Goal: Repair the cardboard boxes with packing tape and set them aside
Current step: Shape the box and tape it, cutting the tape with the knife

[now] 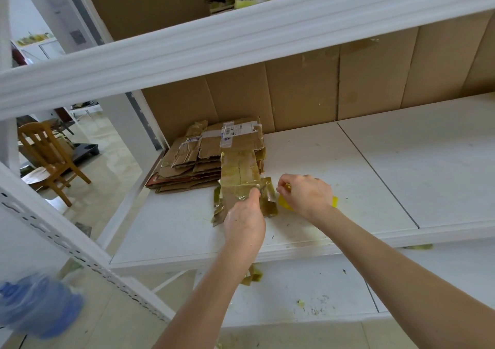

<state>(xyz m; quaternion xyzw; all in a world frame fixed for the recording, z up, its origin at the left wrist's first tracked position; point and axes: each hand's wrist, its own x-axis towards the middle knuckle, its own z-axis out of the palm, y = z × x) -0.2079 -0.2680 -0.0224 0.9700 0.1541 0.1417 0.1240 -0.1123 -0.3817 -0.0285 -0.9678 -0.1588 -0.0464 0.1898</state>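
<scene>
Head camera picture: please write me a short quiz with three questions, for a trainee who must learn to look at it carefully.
1. True or false: the stack of flattened boxes lies on the floor.
2. What does the left hand pinch? A: a taped cardboard piece. B: a chair leg. C: a bottle.
3. Fill in: the object in the grip of the right hand is coloured ____.

Key
1. False: it lies on the white shelf.
2. A.
3. Yellow.
</scene>
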